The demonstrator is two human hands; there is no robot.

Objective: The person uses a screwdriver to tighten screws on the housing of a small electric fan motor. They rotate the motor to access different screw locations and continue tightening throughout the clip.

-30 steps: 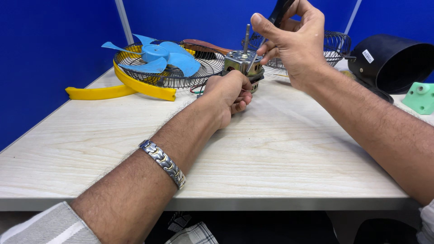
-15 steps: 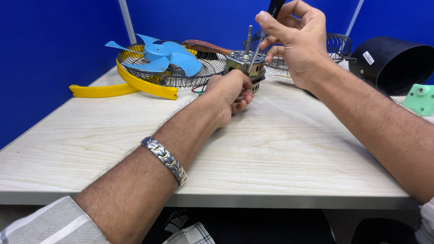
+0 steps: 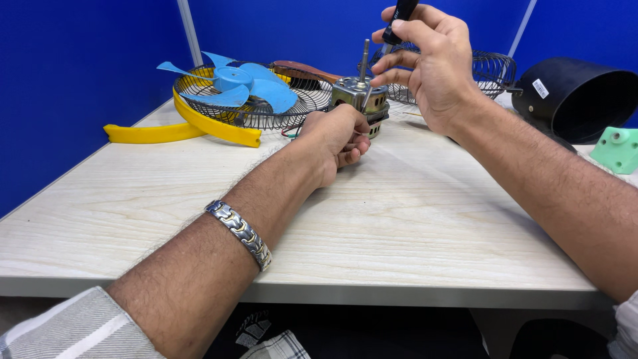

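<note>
A pale wood-grain laminate bench (image 3: 412, 219) is enclosed by deep blue partition walls (image 3: 73, 73), joined by white corner strips (image 3: 188, 30).

A small metal fan motor (image 3: 359, 100) is standing far on the pale wooden worktop (image 3: 345, 219). A blue plastic fan blade (image 3: 232, 81) is lying on a round wire grille (image 3: 266, 106) left of it; a black cylindrical housing (image 3: 575, 96) is sitting far right.

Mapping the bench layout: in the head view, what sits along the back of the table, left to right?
Yellow curved guard ring → blue fan blade on a wire grille → fan motor held by the left hand → black cylindrical housing → green plastic part.
</note>
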